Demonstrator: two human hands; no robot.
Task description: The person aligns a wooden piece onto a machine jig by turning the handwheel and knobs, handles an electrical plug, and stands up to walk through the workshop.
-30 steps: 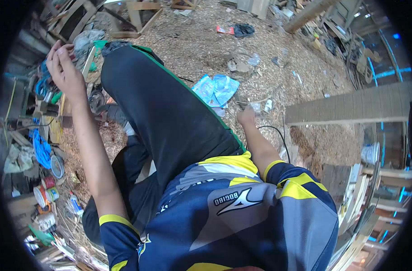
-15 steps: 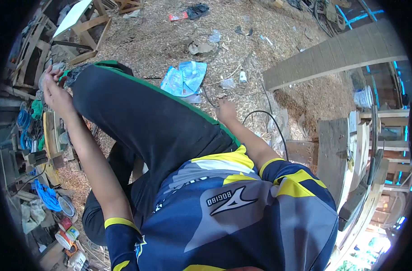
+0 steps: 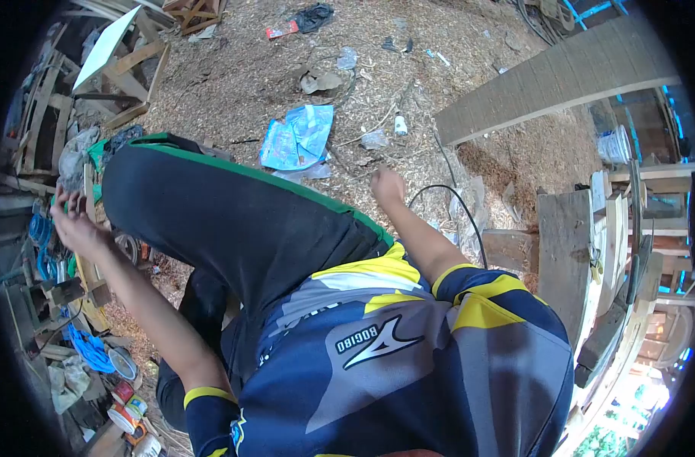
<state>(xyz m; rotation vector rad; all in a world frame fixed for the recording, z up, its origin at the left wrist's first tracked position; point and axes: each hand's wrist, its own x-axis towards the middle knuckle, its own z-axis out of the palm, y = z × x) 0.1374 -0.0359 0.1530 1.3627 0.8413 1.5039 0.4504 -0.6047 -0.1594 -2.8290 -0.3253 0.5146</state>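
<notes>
My left hand (image 3: pixel 79 226) is out at the left beside my raised knee, its fingers loosely bent and apart, with nothing seen in it. Close by it are blue straps or cords (image 3: pixel 41 232) in the clutter. My right hand (image 3: pixel 388 186) is closed in front of my hip, seen from the back. Whatever its fingers may hold is hidden. A black cable (image 3: pixel 469 212) curves past that hand on its right. Forward of my thigh, a blue plastic bag (image 3: pixel 298 139) lies on the wood shavings.
A wide wooden plank (image 3: pixel 553 87) juts in from the upper right. Upright boards (image 3: pixel 564 259) and stacked timber line the right side. A wooden frame with a white top (image 3: pixel 108 47) stands at the upper left. Tins and tubs (image 3: pixel 123 417) crowd the lower left.
My left hand has moved lower and slightly left, away from the top of my knee. My right hand has turned a little and moved slightly right. The view has shifted slightly.
</notes>
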